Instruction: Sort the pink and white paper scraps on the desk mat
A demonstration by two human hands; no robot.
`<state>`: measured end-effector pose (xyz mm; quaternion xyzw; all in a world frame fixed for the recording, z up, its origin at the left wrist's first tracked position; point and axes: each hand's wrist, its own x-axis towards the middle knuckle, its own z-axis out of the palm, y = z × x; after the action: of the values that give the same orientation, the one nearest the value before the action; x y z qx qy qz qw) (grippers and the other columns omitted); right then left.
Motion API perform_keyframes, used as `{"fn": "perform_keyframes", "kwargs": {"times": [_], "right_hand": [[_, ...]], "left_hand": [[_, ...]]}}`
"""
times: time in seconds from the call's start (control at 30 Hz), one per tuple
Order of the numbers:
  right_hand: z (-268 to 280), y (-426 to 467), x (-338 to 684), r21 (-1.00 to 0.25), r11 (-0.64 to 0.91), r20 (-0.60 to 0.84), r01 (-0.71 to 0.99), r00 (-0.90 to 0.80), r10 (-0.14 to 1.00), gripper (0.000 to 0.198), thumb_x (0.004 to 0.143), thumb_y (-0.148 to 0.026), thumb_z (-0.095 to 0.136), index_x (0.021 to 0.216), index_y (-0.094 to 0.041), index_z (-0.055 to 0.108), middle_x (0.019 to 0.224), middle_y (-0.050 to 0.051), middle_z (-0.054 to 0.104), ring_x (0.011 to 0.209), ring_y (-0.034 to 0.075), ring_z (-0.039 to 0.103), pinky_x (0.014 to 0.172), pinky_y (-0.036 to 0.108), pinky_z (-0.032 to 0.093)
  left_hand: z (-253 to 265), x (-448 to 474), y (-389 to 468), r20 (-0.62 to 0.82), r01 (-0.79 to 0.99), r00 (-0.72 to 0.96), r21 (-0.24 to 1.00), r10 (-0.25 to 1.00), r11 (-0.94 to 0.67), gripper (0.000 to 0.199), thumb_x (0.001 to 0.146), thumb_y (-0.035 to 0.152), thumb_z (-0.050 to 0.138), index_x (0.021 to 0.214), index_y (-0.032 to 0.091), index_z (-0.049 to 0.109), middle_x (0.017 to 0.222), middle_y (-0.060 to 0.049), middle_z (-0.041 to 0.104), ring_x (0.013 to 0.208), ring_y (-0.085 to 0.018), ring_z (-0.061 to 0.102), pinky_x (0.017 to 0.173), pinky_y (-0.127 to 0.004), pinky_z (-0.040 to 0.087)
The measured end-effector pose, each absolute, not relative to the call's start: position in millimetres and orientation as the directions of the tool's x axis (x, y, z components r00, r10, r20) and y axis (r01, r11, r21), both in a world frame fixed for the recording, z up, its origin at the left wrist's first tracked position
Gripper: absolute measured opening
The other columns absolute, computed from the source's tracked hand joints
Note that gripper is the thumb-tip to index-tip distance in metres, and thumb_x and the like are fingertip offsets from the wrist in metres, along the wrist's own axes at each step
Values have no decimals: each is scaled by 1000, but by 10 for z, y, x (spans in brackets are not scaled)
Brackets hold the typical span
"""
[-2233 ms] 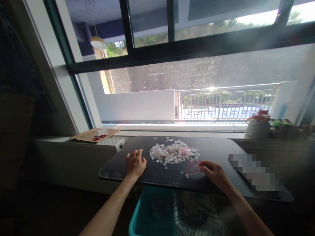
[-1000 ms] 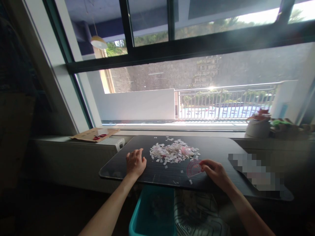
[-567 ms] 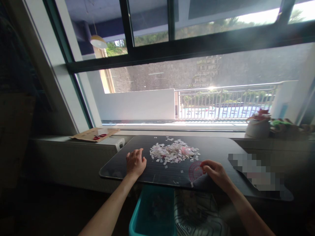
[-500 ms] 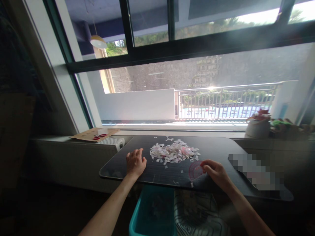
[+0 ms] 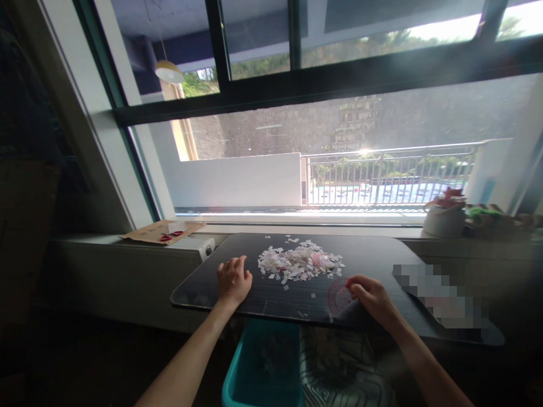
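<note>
My left hand (image 5: 235, 281) rests on the dark tabletop (image 5: 271, 302), left of a heap of small white paper scraps (image 5: 301, 260). Its fingers are loosely bent and apart, and nothing is in them. To the right of the heap, my right hand (image 5: 368, 295) pinches a clear protractor (image 5: 338, 297) with red markings by its right side, between thumb and fingers. The protractor is held low over the table near its front edge. A few loose scraps lie between the heap and that edge.
Below the table's front edge stands a teal bin (image 5: 240, 367), beside a dark patterned cloth (image 5: 339, 379). Red-handled scissors (image 5: 172, 235) lie on brown paper (image 5: 146, 232) on the sill at left. A white pot (image 5: 444, 220) stands at right. A blurred-out item (image 5: 441, 297) lies on the table's right.
The protractor has shifted and tilted slightly in my right hand. A scrap near the table's front edge shows more faintly. My left hand and the heap stay put.
</note>
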<state>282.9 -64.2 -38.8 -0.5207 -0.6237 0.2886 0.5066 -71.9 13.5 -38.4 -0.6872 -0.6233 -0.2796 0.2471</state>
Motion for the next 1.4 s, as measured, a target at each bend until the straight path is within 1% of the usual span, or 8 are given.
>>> {"fn": "perform_keyframes", "kwargs": {"times": [0.13, 0.27, 0.53, 0.8, 0.9, 1.1, 1.3, 1.4], "right_hand": [[-367, -667, 2818, -892, 300, 342, 339, 72, 937, 18, 68, -26, 48, 66, -16, 62, 53, -2, 54, 54, 13, 51, 54, 24, 41], [-340, -692, 2793, -898, 321, 354, 302, 62, 933, 19, 69, -28, 51, 72, -15, 64, 56, -1, 58, 55, 14, 53, 56, 24, 42], [-364, -667, 2813, -886, 308, 341, 347, 35, 939, 18, 69, -25, 49, 68, -15, 64, 55, -1, 58, 55, 13, 53, 54, 23, 41], [-354, -692, 2824, -888, 335, 361, 315, 26, 932, 18, 69, -26, 50, 66, -16, 64, 53, -1, 58, 53, 14, 53, 53, 23, 43], [-334, -683, 2809, -876, 336, 380, 345, 64, 923, 20, 69, -29, 51, 67, -16, 66, 53, 0, 61, 53, 15, 56, 53, 24, 44], [-368, -618, 2684, -863, 263, 354, 431, 147, 924, 29, 72, -34, 54, 85, -15, 71, 68, 5, 72, 63, 20, 66, 62, 28, 50], [-421, -721, 2393, -819, 305, 377, 486, 54, 925, 28, 74, -36, 55, 84, -18, 73, 74, 4, 75, 70, 22, 68, 67, 29, 51], [-410, -765, 2348, -813, 276, 403, 513, 153, 902, 28, 74, -37, 52, 82, -18, 71, 71, 4, 73, 68, 22, 67, 65, 28, 50]], "left_hand": [[-392, -723, 144, 697, 995, 68, 6, 714, -101, 37, 77, 19, 46, 113, 15, 53, 105, -10, 61, 100, -27, 55, 96, -46, 31], [-381, -723, 132, 692, 995, 68, 9, 719, -103, 37, 77, 19, 46, 113, 15, 53, 104, -11, 61, 99, -27, 55, 96, -46, 31], [-360, -716, 117, 688, 994, 67, 20, 722, -111, 36, 77, 20, 45, 113, 16, 52, 105, -11, 61, 100, -27, 55, 96, -47, 31], [-345, -704, 104, 681, 993, 56, 38, 730, -112, 37, 77, 19, 44, 113, 17, 52, 106, -11, 61, 101, -27, 55, 97, -48, 31], [-342, -699, 98, 677, 993, 51, 46, 735, -111, 37, 77, 19, 44, 113, 18, 52, 106, -11, 61, 101, -27, 55, 97, -48, 30], [-368, -701, 109, 688, 993, 50, 41, 724, -108, 36, 77, 19, 45, 113, 18, 52, 106, -10, 60, 102, -27, 54, 98, -46, 29], [-356, -685, 89, 673, 992, 38, 63, 738, -109, 37, 76, 18, 46, 112, 18, 52, 106, -10, 61, 103, -26, 53, 99, -47, 28], [-345, -675, 75, 669, 991, 34, 76, 742, -113, 37, 76, 17, 46, 113, 18, 52, 107, -10, 60, 104, -26, 53, 99, -48, 28]]}}
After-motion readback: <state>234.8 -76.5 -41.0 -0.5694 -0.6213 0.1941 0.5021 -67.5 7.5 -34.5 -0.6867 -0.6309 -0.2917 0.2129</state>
